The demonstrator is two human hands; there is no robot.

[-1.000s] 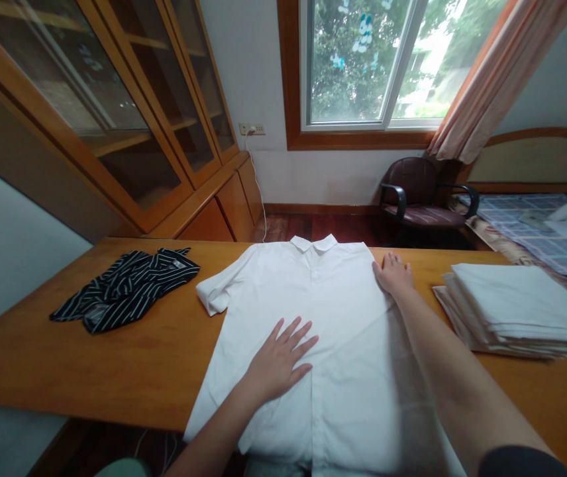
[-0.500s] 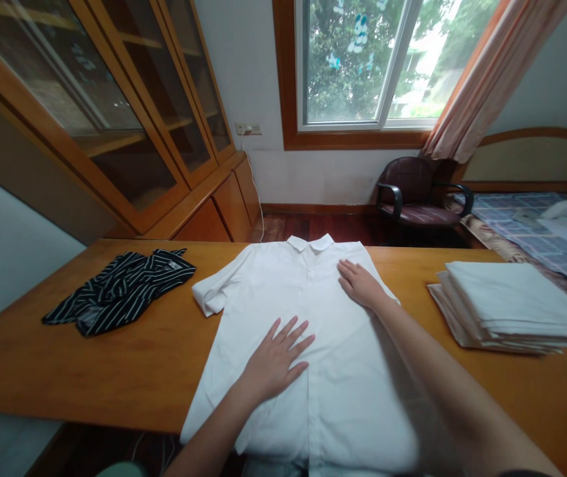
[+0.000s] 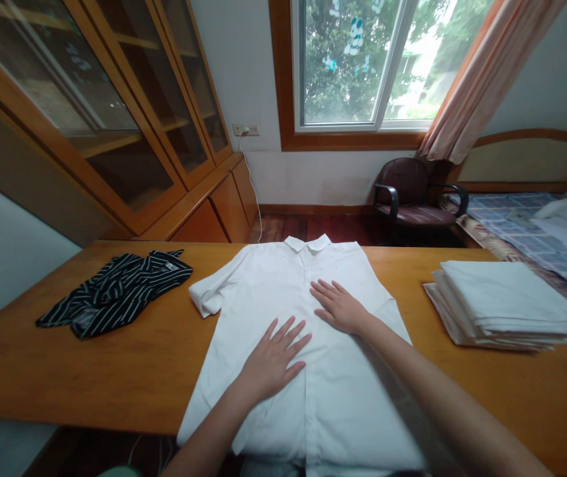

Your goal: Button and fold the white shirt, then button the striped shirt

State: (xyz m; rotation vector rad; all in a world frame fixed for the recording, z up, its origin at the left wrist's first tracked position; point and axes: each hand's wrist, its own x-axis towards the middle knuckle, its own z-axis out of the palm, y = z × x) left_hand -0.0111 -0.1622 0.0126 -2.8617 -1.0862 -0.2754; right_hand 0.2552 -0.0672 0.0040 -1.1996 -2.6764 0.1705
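Observation:
A white shirt (image 3: 343, 391) lies spread front side up on the wooden table, its collar toward the far edge and its hem at the near edge. One sleeve stretches out on the left; the right sleeve is not visible. My left hand (image 3: 274, 358) rests flat with spread fingers on the shirt, left of the button strip. Farther up, my right hand (image 3: 338, 306) lies flat on the shirt's chest, fingers stretched out and pointing left. Neither hand grips anything.
On the table (image 3: 129, 384), a crumpled black-and-white striped garment (image 3: 119, 291) lies to the left. A stack of folded white cloth (image 3: 507, 301) sits to the right. Beyond stand a glass-door cabinet (image 3: 179, 179), an armchair (image 3: 407, 192) and a bed (image 3: 526, 212).
My right hand has slid left and slightly nearer across the shirt's chest, toward the button strip. My left hand stays in place on the shirt. The view has shifted slightly.

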